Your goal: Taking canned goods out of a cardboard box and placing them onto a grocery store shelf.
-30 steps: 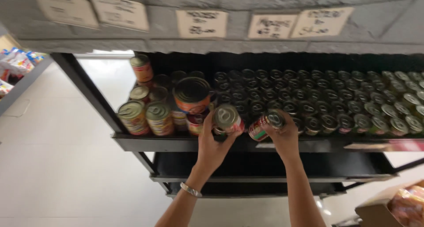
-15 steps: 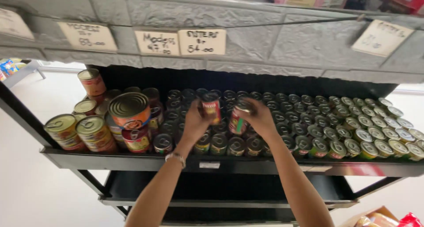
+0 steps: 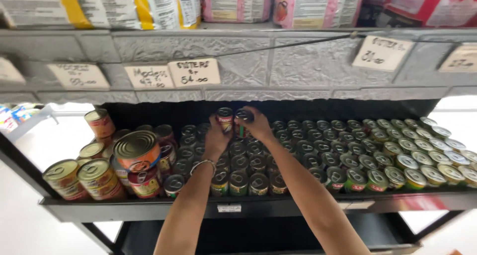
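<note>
On the left of the shelf point(image 3: 149, 210) we saw the larger tins point(image 3: 136, 150) stacked in a loose pile, the biggest tipped on its side so its ringed lid faced us. Our left hand point(image 3: 216, 136) was closed around a small red-labelled can point(image 3: 225, 118), held upright over the back rows, deep under the grey stone ledge point(image 3: 238, 86) with its handwritten price cards point(image 3: 194, 72). Just beside it, our right hand point(image 3: 258, 126) gripped a second small can point(image 3: 243, 117), the two cans nearly touching. Both arms reached far in, seemingly because the front rows were full. To the right, the rows of small cans point(image 3: 377, 155) stood upright, lids up, packed tight.
</note>
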